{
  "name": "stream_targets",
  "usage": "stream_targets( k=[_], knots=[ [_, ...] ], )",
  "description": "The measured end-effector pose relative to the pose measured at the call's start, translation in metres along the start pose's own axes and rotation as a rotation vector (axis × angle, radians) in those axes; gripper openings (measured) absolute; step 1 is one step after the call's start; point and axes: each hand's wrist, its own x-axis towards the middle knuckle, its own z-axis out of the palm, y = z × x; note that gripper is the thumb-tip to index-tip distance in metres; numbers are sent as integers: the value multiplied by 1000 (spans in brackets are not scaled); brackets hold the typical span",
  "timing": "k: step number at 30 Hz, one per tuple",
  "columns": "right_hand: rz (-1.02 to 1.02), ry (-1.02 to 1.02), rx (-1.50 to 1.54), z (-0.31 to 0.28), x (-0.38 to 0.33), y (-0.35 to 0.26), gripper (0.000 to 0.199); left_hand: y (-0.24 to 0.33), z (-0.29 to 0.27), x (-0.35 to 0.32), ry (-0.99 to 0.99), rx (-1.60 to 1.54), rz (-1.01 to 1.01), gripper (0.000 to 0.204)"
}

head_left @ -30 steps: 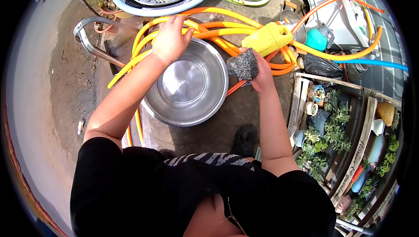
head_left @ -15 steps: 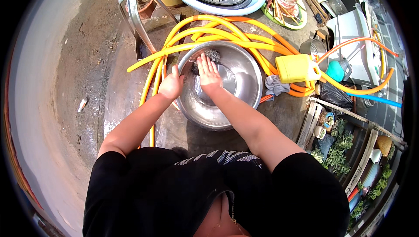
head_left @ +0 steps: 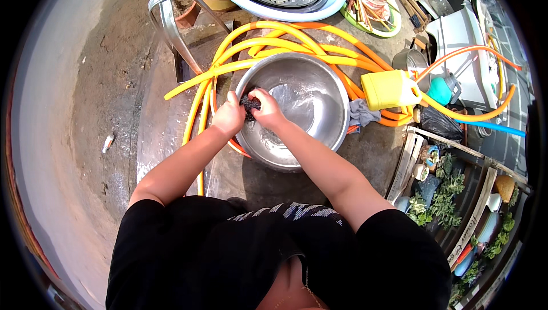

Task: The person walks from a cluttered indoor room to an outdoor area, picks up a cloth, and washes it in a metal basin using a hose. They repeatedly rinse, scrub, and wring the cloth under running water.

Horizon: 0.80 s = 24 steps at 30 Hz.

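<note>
A wide stainless steel basin [head_left: 319, 101] rests in front of me, its inside wet and shiny. At its left edge, my right hand [head_left: 268, 111] is closed round a dark, curly wire scrubber [head_left: 249, 106] against the inner wall. My left hand [head_left: 229, 118] grips the left rim with its thumb up, right beside the scrubber. Part of the scrubber is covered by the right fingers. The left fingers below the rim are hidden.
Coils of orange-yellow hose [head_left: 240, 43] lie behind the basin. To the right are a yellow jug [head_left: 390, 89], a grey cloth [head_left: 363, 113] and a wooden planter frame [head_left: 406, 164]. Farther back stand a blue tub [head_left: 337, 1] holding a colander and a green basket [head_left: 394, 28] with chopsticks.
My right hand, earlier flat and open inside the basin, has moved left and nearer and closed on the scrubber. The scrubber has come from the far wall to the left rim.
</note>
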Motion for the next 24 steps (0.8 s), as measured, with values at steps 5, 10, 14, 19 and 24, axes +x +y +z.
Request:
stream_targets(
  k=[5,10,14,19,24],
  knots=[
    [293,680,503,-21,44,44,24,2,1,-5,12,-31,76,37],
    [389,939,23,-3,43,35,57,5,1,-8,-5,32,67,37],
    [-151,112,-879,28,-26,33,60,2,2,-3,43,-13,91,37],
    [23,-393,-1881,-90,-4,24,63,-5,1,-3,27,27,89,37],
    [542,-697,-1575,-120,-109,55,50,5,5,1,107,-119,106,34]
  ],
)
